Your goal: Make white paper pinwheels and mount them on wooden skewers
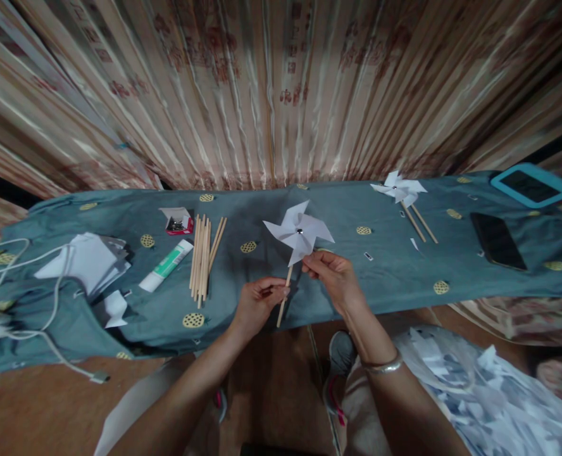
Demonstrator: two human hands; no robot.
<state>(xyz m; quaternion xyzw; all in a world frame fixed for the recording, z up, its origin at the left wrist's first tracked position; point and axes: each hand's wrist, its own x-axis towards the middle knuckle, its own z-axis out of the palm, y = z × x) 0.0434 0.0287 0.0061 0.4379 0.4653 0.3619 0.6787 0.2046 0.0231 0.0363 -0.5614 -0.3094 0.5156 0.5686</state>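
Note:
A white paper pinwheel (304,233) with a shiny pin at its centre is held up over the middle of the cloth-covered table. My left hand (262,301) pinches its wooden stick (283,303) below the paper blades. Close to the lower right blade is my right hand (332,273), its thumb and fingers pressed together at the paper's edge. Left of my hands lie a bundle of wooden sticks (200,259), a green and white glue tube (166,265) and an open red box of small metal pins (179,223).
White paper pieces (88,259) and white cables (53,310) lie at the left. Finished-looking pinwheels (402,189) rest at the back right, near a black phone (498,240) and a blue-framed tablet (532,185). A bag of paper scraps (494,392) stands below the table at right.

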